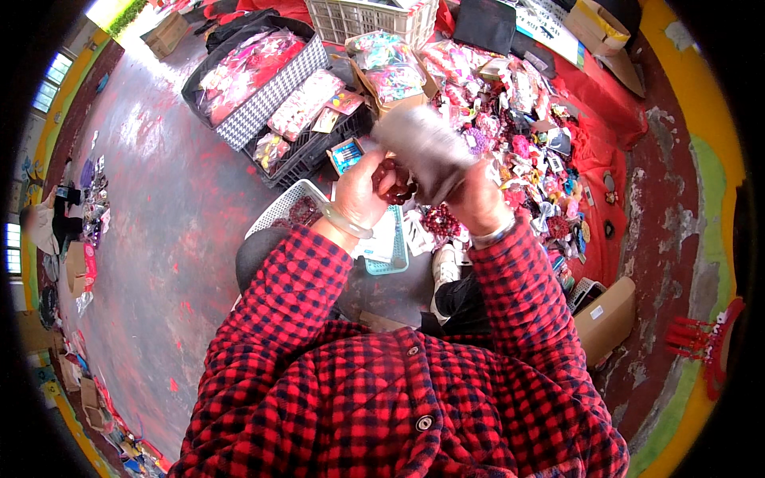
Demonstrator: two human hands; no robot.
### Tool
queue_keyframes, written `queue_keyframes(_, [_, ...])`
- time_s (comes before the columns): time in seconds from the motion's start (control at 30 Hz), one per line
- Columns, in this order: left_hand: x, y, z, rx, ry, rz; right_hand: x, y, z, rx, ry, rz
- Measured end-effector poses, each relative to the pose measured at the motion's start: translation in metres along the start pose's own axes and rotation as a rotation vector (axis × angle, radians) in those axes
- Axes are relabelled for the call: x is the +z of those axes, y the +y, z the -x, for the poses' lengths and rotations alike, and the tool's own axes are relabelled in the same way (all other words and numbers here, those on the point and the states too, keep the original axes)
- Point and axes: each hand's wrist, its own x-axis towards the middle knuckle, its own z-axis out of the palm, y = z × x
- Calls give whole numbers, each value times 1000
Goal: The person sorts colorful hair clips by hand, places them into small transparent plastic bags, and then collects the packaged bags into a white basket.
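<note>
My left hand [360, 193] is closed around dark red beads [394, 183] that look like a bracelet or hair tie. In my right hand [480, 201] is a greyish plastic bag [422, 143], smeared by motion, gripped at its lower right end. The bag's near edge comes close to the beads; whether they touch, I cannot tell. Below the hands sit a light blue plastic basket [397, 256] with papers in it and a white basket [275, 209] holding more dark red beads. A bunch of dark red beads [441, 221] lies just under my right hand.
A big heap of small packaged accessories [518, 143] covers red cloth [598, 183] at right. Ahead stand a black crate [307, 159], a houndstooth box [263, 103], a cardboard box [390, 84] of packets and a beige crate [370, 22]. An open carton [610, 319] stands beside my right elbow.
</note>
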Motion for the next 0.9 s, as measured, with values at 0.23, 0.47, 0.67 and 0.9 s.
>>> queue_keyframes(0.23, [6, -8, 1, 81, -327, 34, 45, 25, -14, -262, 201, 317])
queue_keyframes(0.47, [18, -11, 10, 90, -117, -170, 38, 23, -13, -317, 394, 863])
queue_keyframes(0.67, [-2, -13, 7, -26, 18, -413, 41, 19, -9, -55, 470, 896])
queue_keyframes(0.9, [13, -13, 16, -102, 27, -340, 20, 31, -14, -148, 547, 848])
